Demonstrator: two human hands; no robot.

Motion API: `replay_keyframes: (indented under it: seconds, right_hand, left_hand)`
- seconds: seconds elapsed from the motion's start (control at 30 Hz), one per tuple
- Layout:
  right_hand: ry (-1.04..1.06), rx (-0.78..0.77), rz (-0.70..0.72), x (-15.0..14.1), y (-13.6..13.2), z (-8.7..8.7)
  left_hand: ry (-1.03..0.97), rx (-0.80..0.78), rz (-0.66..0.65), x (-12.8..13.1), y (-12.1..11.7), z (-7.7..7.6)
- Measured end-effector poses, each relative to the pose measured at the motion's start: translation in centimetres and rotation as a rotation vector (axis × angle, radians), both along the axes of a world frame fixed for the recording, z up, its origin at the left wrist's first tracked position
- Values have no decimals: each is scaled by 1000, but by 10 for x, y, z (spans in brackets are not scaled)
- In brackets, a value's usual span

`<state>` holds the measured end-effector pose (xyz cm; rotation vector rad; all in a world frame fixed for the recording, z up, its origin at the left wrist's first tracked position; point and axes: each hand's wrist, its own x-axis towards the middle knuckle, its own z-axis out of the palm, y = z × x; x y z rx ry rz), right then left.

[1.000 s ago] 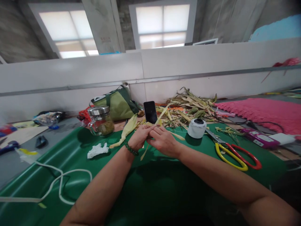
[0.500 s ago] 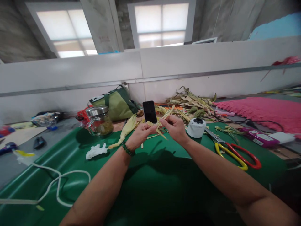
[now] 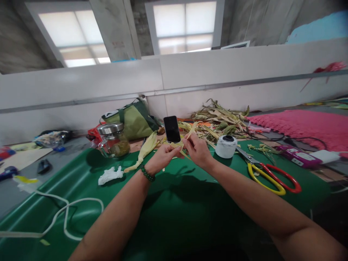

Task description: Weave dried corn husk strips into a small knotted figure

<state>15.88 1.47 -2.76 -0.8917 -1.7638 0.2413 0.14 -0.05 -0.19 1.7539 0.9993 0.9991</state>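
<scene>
Pale yellow strips of corn husk stick up and out between my two hands above the green mat. My left hand, with a green bead bracelet at the wrist, pinches the husk strips from the left. From the right, my right hand is closed on the same strips, close to the left fingertips. Just behind the hands stands a black phone, propped upright. A whole corn husk lies left of my left hand. Fingers hide where the strips cross.
Right of my hands are a white spool and scissors with red and yellow handles. Dried husks are heaped behind. On the left stand a glass jar, a green bag, crumpled tissue and a white cable.
My right hand has shifted slightly left and in, closer to my left hand. The husk strips between them have turned, and less of them shows below the fingers.
</scene>
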Motion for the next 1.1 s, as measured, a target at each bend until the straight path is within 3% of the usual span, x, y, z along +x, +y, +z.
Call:
replay_keyframes:
  seconds: [0.17, 0.4, 0.63, 0.97, 1.1]
  right_hand:
    - [-86, 88, 0, -1, 2, -1]
    - [-37, 43, 52, -2, 5, -4]
    - [-61, -26, 5, -2, 4, -4]
    - [-61, -79, -6, -5, 5, -3]
    - [-33, -91, -12, -6, 3, -3]
  left_hand:
    - [109, 163, 21, 3, -3, 1]
    - [114, 93, 53, 4, -2, -5]
    - [103, 112, 117, 6, 0, -10]
    - [-19, -147, 154, 11, -4, -9]
    - [-75, -154, 180, 13, -6, -6]
